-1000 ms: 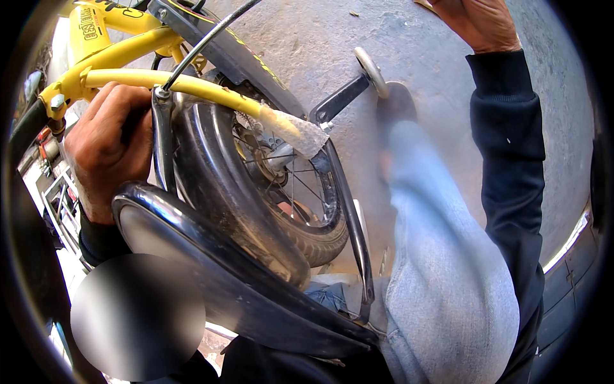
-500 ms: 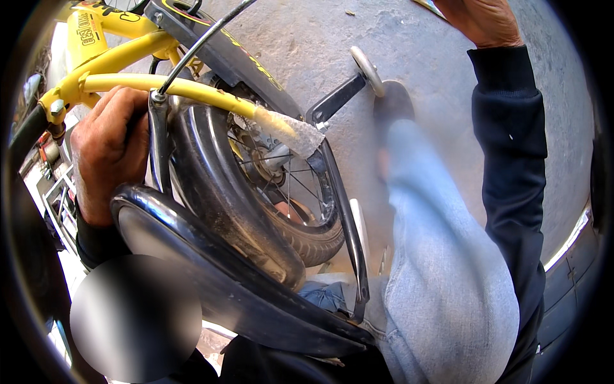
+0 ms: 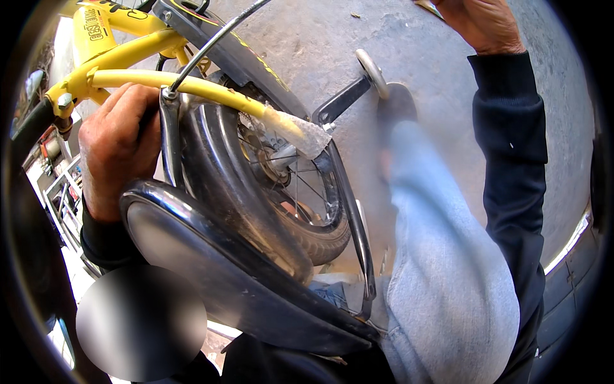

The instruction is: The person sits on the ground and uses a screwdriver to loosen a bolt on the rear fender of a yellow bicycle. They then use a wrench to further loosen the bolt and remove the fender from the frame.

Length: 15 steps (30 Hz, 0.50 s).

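A yellow bicycle frame (image 3: 128, 55) slants in from the upper left, with its black rear wheel (image 3: 326, 242) under a dark mudguard (image 3: 220, 185). My left hand (image 3: 121, 147) is closed on the bicycle, just below a curved yellow tube (image 3: 192, 88) and against a black metal stay (image 3: 170, 131); its fingertips are hidden. Clear wrapping (image 3: 313, 137) covers the tube's end. My right hand (image 3: 489, 25) is at the top right over the ground, its fingers partly cut off by the edge. A thin coloured strip (image 3: 427, 8) lies near them; whether they hold it I cannot tell.
A black padded seat or carrier (image 3: 224, 256) fills the lower middle. A black bracket (image 3: 345, 99) with a small grey wheel (image 3: 372, 73) juts out beside my shoe (image 3: 396, 102). A dark chain guard (image 3: 224, 51) runs along the bicycle. White racking (image 3: 64, 198) stands at left.
The bicycle and my left hand appear slightly farther right in the picture. My right hand sits a little lower in view. The left hand keeps its hold.
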Available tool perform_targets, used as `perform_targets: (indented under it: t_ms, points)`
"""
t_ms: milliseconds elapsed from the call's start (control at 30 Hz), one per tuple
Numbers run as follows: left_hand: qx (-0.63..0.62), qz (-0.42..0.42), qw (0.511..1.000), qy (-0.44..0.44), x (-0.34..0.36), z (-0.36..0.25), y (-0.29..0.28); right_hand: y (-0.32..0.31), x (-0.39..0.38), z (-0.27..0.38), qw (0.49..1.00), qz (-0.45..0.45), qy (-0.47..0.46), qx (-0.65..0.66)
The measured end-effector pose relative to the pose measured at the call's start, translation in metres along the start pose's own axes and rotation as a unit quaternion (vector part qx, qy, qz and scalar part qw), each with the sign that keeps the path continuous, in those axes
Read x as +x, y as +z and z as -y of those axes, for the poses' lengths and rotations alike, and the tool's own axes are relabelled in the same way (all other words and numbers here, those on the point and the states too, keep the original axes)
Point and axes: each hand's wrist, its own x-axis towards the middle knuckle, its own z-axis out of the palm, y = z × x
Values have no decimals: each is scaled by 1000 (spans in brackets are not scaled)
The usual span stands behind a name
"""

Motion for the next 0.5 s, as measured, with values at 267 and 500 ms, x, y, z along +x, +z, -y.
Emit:
perform_targets:
  t_ms: [267,500]
  points:
    - [-8,5,1000,-6,-1,0,-1,28,0,8,998,-59,-8,21]
    - [-10,-5,1000,-13,-2,-3,-1,13,4,0,999,-10,4,31]
